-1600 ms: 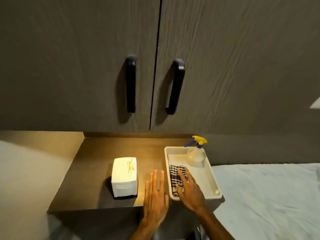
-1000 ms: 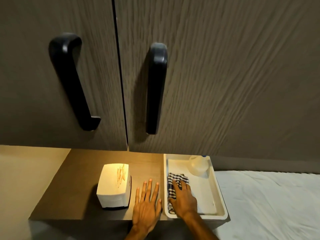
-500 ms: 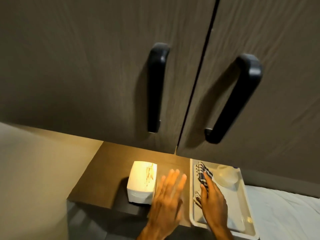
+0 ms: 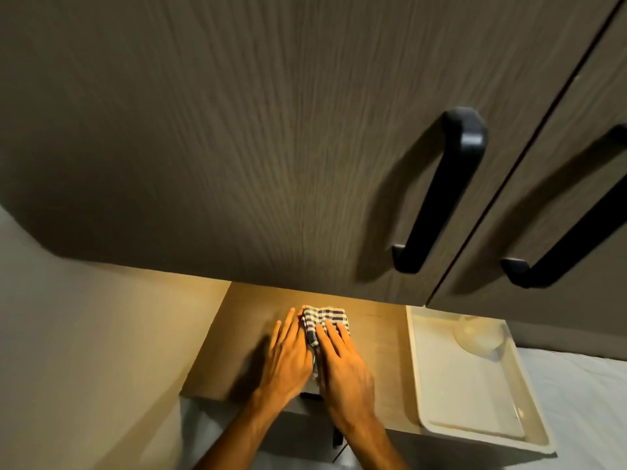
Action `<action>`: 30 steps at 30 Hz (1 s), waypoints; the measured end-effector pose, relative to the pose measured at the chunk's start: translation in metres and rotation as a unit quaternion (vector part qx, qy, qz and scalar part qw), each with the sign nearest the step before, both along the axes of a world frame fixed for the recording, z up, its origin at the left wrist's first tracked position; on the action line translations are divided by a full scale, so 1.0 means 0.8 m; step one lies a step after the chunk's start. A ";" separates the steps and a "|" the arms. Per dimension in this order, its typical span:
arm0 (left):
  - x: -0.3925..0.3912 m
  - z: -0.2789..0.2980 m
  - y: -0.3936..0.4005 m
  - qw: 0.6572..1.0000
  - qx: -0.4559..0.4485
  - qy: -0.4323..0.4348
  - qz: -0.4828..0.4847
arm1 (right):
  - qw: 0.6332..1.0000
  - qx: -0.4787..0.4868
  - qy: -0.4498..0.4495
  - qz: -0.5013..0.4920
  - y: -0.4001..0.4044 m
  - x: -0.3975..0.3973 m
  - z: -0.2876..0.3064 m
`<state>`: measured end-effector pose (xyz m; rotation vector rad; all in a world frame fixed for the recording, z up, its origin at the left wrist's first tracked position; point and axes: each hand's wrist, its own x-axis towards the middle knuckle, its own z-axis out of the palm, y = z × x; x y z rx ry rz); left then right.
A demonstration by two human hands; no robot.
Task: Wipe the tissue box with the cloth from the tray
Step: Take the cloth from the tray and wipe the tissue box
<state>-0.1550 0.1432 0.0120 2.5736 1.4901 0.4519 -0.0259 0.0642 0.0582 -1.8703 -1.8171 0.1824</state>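
The blue-and-white checked cloth [image 4: 325, 317] lies over the top of the tissue box [image 4: 315, 376]. The box is almost wholly hidden under the cloth and my hands; only a pale sliver shows between them. My right hand [image 4: 342, 364] presses on the cloth with its fingers stretched forward. Beside it, my left hand [image 4: 288, 354] lies along the box's left side with fingers extended, touching the cloth's edge. To the right stands the white tray [image 4: 413, 354], with no cloth in it.
A clear spray bottle [image 4: 478, 334] stands in the tray's far end, its top hidden by the cabinet. Dark cabinet doors with black handles [image 4: 437, 198] hang low over the wooden shelf [image 4: 237, 334]. A white bed sheet [image 4: 583, 401] lies to the right.
My right hand has carried the cloth out of the tray and onto the tissue box. My left hand has moved onto the box's left side. The camera has swung left.
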 end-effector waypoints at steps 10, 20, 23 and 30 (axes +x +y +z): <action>0.003 0.010 -0.004 0.999 -0.026 -0.020 -0.005 | 0.986 -0.038 0.123 -0.110 -0.019 -0.023 0.003; 0.006 0.004 0.000 0.999 -0.021 -0.047 0.014 | 0.990 -0.044 0.089 -0.101 0.025 0.012 0.005; 0.005 -0.002 0.001 0.999 -0.014 -0.044 0.010 | 0.992 -0.051 0.068 -0.095 -0.004 0.006 -0.016; 0.003 -0.004 0.003 1.000 -0.015 -0.023 0.000 | 0.999 -0.045 0.018 -0.005 0.016 0.001 0.004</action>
